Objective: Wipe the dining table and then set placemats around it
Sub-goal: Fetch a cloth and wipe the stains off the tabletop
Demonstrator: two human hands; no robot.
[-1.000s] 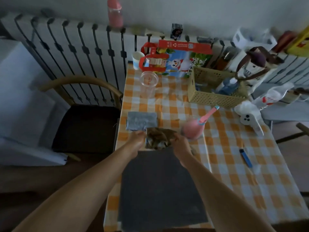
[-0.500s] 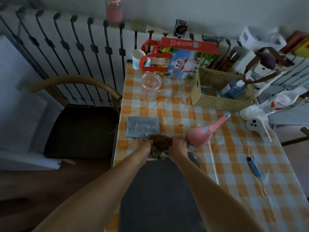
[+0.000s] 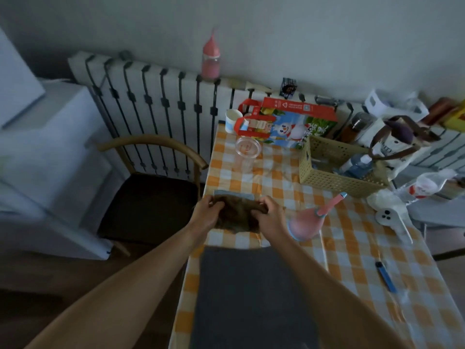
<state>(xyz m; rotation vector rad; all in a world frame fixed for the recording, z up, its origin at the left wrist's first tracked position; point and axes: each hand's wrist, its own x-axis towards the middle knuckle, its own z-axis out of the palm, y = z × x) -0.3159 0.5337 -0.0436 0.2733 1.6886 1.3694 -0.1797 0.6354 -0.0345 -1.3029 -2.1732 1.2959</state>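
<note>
Brown cloth [image 3: 236, 217] sits bunched up betw. both hands, over the left side of the worktop [image 3: 352, 250]. Can't tell if it's resting there or lifted. At its left end the left hand [image 3: 205, 217] grips it, fingers [image 3: 217, 204] curled over the top. At the other end the right hand [image 3: 271, 217] grips too, fingers curled round the fabric. A folded grey piece [image 3: 234, 195] peeks out past the cloth's far edge. On the near side of the hands, betw. the forearms, the dark grey placemat [image 3: 251, 298] lies flat on the checked worktop. The pink bottle [image 3: 305, 226] w/ a long spout is just beside the right wrist. Further back stand the clear cup [image 3: 246, 152] and yellow basket [image 3: 334, 177]. Off right lies a small blue stick [image 3: 386, 277].
</note>
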